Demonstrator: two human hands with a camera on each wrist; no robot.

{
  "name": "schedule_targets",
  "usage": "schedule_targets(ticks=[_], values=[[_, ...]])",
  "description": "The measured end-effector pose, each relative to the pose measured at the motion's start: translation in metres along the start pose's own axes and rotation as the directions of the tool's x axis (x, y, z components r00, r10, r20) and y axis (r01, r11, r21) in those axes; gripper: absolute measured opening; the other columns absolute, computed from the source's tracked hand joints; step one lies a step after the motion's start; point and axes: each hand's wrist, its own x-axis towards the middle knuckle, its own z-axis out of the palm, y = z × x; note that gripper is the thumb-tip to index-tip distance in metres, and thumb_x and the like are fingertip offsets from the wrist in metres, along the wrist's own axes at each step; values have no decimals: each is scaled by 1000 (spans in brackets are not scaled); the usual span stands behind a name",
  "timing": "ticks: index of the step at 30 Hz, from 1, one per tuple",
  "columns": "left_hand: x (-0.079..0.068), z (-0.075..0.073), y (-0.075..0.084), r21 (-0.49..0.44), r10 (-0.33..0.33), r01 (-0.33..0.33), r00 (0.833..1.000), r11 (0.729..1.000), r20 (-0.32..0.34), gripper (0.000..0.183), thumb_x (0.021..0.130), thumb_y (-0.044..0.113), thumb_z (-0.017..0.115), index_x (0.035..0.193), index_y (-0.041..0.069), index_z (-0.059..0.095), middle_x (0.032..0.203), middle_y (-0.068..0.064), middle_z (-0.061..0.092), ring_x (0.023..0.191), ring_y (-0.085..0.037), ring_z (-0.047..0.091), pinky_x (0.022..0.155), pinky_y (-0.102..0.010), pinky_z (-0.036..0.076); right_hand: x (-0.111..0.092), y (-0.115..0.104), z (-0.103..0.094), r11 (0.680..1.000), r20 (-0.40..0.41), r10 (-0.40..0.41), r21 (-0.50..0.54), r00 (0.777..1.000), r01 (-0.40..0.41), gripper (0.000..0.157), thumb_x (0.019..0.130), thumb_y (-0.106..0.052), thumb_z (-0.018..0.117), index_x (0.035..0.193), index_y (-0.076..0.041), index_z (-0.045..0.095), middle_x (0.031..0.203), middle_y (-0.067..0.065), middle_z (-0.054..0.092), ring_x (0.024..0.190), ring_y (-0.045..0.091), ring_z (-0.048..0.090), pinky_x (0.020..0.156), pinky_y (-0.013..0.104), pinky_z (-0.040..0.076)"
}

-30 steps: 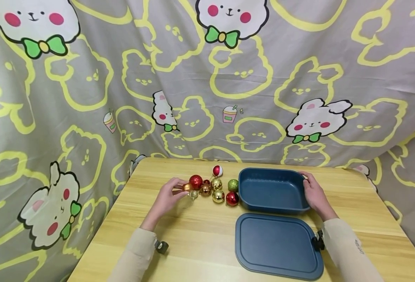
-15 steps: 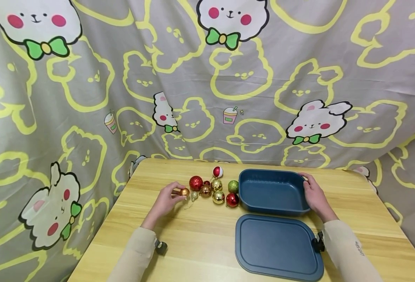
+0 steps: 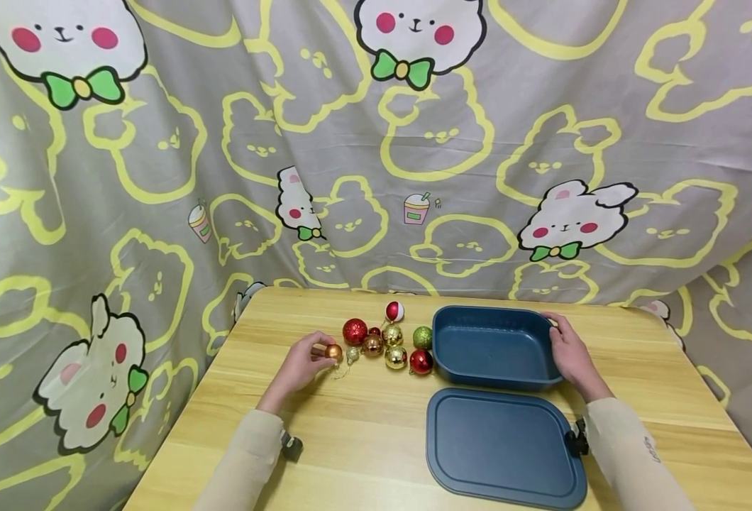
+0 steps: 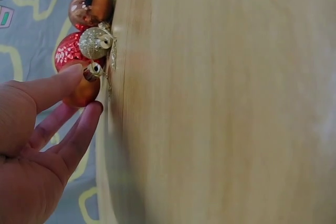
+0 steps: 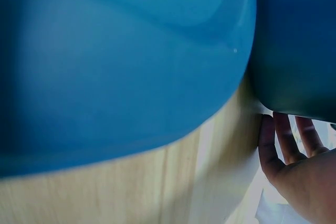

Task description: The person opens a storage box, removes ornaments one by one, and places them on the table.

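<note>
With thumb and fingers, my left hand (image 3: 302, 360) pinches a small copper-orange bauble (image 3: 333, 353) low over the table at the left end of the bauble cluster. In the left wrist view its metal cap faces outward by the thumb. Right beside it are a small glittery champagne bauble (image 4: 94, 43) and a larger red glitter bauble (image 3: 355, 331). My right hand (image 3: 570, 353) touches the right end wall of a dark blue rectangular container (image 3: 497, 376), its fingers fairly straight in the right wrist view. No bauble shows inside the container.
Further baubles lie between hand and container: brown (image 3: 372, 345), gold (image 3: 396, 357), red (image 3: 421, 361), green glitter (image 3: 423, 337) and red-white (image 3: 394, 311). A matching blue lid (image 3: 504, 447) lies flat in front of the container. A patterned curtain (image 3: 350, 142) hangs behind the table.
My left hand has drawn the copper-orange bauble slightly left and nearer, apart from the red glitter bauble. The right hand and container have stayed in place.
</note>
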Motion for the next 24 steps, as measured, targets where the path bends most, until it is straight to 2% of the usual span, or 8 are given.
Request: schedule_targets(ticks=[8, 24], values=[[2, 2, 2, 7, -16, 16, 1000, 1000, 10, 30, 87, -2, 79, 114, 6, 68, 116, -13, 69, 103, -33, 72, 93, -43, 61, -1, 0, -1, 1000, 2, 8, 5, 1000, -8, 50, 115, -26, 18, 158, -5, 33, 155, 38, 34, 138, 56, 37, 109, 70, 33], [6, 4, 6, 10, -5, 5, 1000, 1000, 28, 38, 89, -1, 78, 125, 2, 68, 122, -15, 69, 106, -34, 72, 94, -44, 61, 0, -2, -1, 1000, 8, 11, 2, 1000, -11, 50, 115, -25, 18, 158, -4, 32, 155, 39, 33, 139, 57, 35, 111, 72, 31]])
